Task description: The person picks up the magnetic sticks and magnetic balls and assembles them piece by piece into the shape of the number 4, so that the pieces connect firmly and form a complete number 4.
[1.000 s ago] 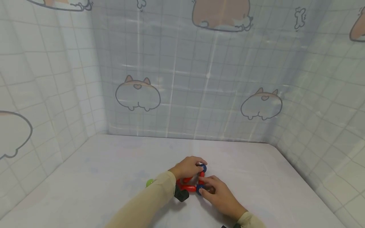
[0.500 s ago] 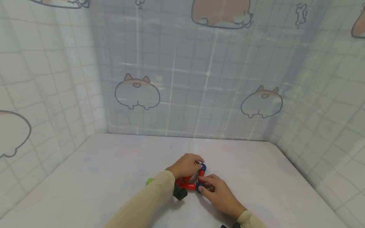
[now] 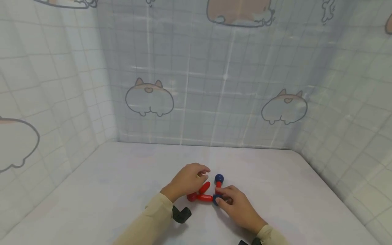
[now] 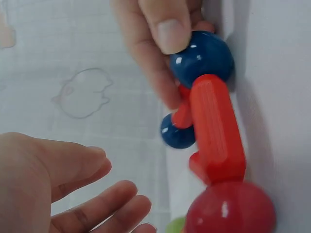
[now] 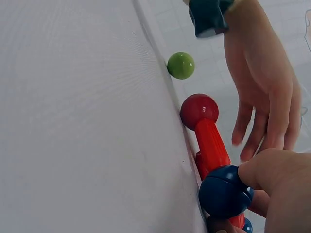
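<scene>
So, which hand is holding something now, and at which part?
The right hand pinches the near blue ball at a corner of the red sticks. The left hand hovers open, holding nothing.

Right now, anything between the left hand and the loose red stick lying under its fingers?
Nothing visible. The left hand hovers open just over the loose red plastic stick, with only a bare gap between them. The right hand is off to the side, pinching the near blue ball at the joint of the other sticks.
</scene>
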Available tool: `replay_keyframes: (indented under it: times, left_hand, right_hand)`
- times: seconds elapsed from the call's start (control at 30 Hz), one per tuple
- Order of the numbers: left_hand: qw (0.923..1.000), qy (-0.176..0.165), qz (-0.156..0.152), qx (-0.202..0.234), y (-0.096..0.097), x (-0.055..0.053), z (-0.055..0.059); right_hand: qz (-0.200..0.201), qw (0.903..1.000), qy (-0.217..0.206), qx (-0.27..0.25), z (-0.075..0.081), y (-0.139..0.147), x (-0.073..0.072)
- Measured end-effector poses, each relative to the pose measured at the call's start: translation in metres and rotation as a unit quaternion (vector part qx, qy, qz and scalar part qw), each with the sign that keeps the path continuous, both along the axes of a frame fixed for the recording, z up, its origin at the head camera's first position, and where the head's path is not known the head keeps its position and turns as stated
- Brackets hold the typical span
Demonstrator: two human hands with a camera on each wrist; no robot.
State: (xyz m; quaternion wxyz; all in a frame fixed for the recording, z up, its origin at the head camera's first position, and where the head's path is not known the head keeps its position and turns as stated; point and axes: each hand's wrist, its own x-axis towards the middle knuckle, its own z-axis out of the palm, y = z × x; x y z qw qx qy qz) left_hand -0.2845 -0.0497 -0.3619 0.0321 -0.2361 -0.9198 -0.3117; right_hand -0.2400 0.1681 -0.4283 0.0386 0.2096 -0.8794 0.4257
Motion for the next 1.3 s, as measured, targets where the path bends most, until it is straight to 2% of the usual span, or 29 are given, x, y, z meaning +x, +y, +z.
replay_keyframes:
  times: [0.13,0.27,0.43,0.53,0.6,0.77,0.93,1.1,1.3]
  left_hand:
    - [0.9996,0.025,0.011,0.003,-0.015,0.013,0.001]
    - [0.9984,0.053,0.013,-0.015,-0.026,0.023,-0.002]
    - [0.9944,0.093,0.008,-0.049,-0.038,0.036,-0.012]
    - [0.9901,0.124,0.005,-0.066,-0.042,0.044,-0.021]
    - [0.989,0.131,0.005,-0.069,-0.042,0.047,-0.024]
    - [0.9953,0.088,0.012,-0.037,-0.043,0.048,-0.03]
    - [0.9986,0.046,0.01,-0.025,-0.044,0.046,-0.038]
    - [0.9991,0.032,0.006,-0.026,-0.044,0.046,-0.04]
    - [0.9994,0.029,0.006,-0.018,-0.046,0.048,-0.036]
  right_hand:
    - [-0.013,0.9999,-0.005,0.007,0.003,-0.001,0.002]
    - [-0.023,0.9997,-0.003,0.01,0.005,-0.003,0.002]
    - [-0.017,0.9997,-0.015,-0.005,0.005,-0.004,0.0]
    - [-0.03,0.9987,-0.04,-0.013,0.006,-0.001,0.0]
    - [-0.044,0.9968,-0.063,-0.021,0.007,0.002,0.001]
    - [-0.072,0.99,-0.104,-0.061,0.011,0.006,-0.002]
    - [-0.085,0.9904,-0.076,-0.078,0.023,0.004,-0.007]
    - [-0.066,0.9896,-0.076,-0.102,0.039,-0.002,-0.014]
    - [-0.034,0.991,-0.081,-0.1,0.053,-0.012,-0.026]
